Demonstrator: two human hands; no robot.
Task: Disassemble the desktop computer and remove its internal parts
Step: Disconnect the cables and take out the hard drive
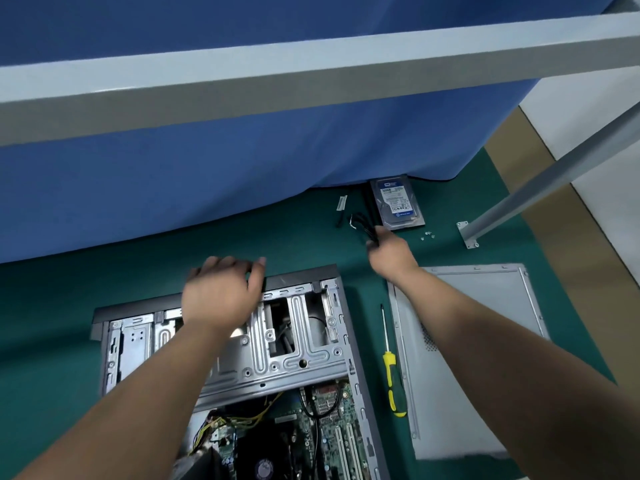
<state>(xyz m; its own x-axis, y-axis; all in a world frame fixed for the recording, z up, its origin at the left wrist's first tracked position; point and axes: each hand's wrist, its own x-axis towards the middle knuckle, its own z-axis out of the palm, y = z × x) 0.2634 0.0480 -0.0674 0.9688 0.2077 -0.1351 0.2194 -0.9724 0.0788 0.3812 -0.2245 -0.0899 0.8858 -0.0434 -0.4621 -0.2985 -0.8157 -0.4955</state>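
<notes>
Removed so far: side panel (464, 344), hard drive (398, 204), screws (427, 234). Your right hand (389, 252) grips black cables (363, 221); left hand (221, 294) rests spread on chassis (298, 355). Motherboard (322, 431) remains.

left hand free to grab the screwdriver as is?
Probably yes: the left hand rests open on the case, holding nothing. The screwdriver lies bare on the mat, though the right forearm crosses near it.

Blue cloth (207, 174) drapes behind — green mat (52, 306) underneath.
</notes>
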